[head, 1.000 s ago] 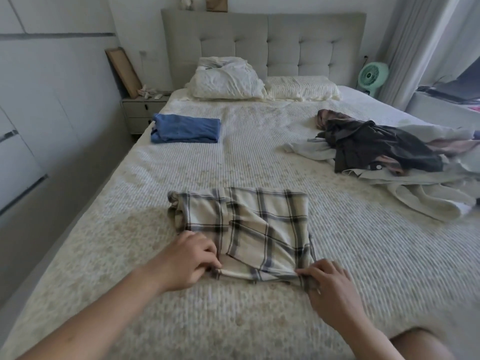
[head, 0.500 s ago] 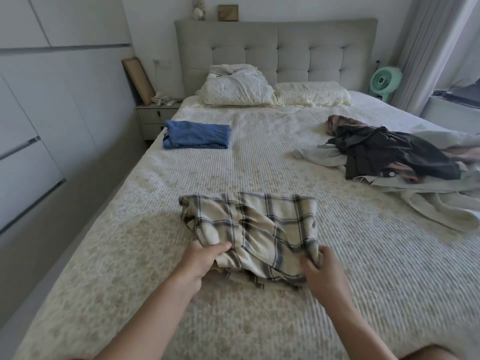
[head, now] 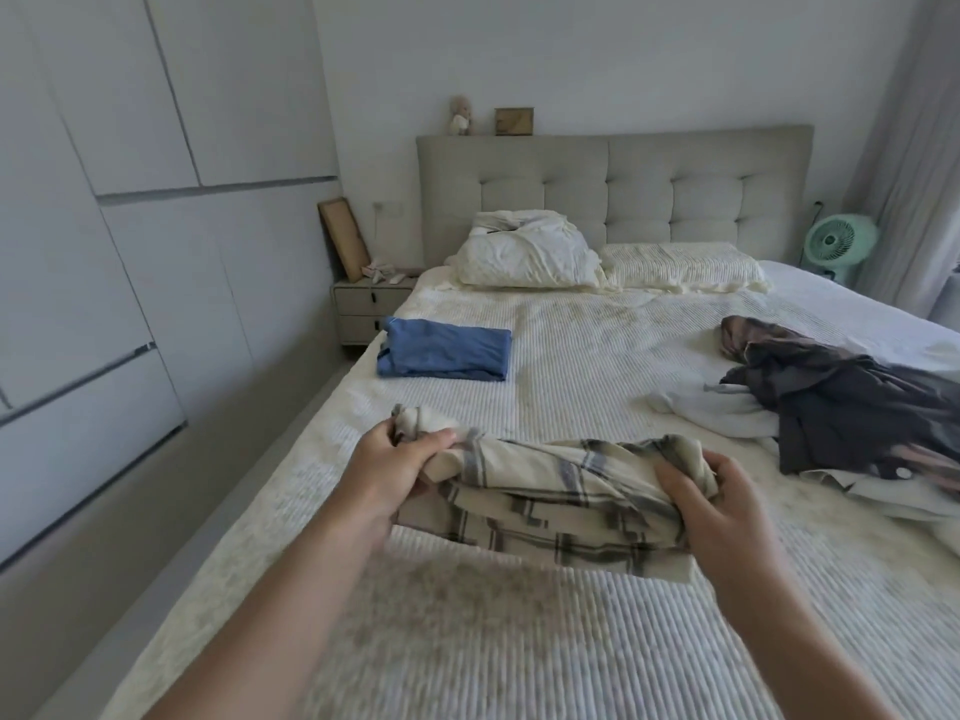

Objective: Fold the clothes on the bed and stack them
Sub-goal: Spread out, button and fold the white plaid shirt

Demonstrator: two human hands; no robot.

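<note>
Both hands, left hand and right hand, grip the folded plaid garment above the bed's near edge. Keep it level and supported underneath, so it should land squarely on the folded blue garment near the left edge.

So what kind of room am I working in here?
A home bedroom, most likely: a made bed with a tufted headboard, pillows and a nightstand beside it.
</note>
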